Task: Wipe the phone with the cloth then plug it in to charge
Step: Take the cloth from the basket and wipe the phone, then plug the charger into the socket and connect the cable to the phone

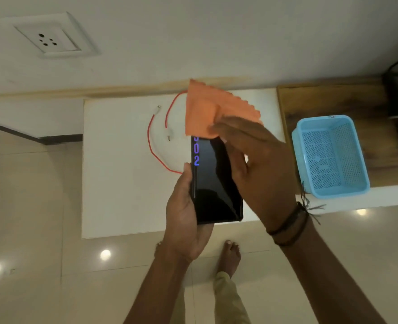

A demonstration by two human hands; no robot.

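Note:
A black phone (213,183) with blue digits lit along its left edge is held screen up above the white table (123,171). My left hand (185,213) grips its lower left side. My right hand (256,164) lies across the phone's upper right and pinches an orange cloth (207,108), which covers the phone's top end. A red charging cable (152,146) with white plugs lies looped on the table behind the phone. A white wall socket (47,39) sits on the wall at the upper left.
A light blue perforated basket (331,155), nothing inside it, stands to the right on a wooden surface (333,99). Dark cables and a stand are at the far right. The floor is glossy tile; a bare foot (229,256) is below the table's front edge.

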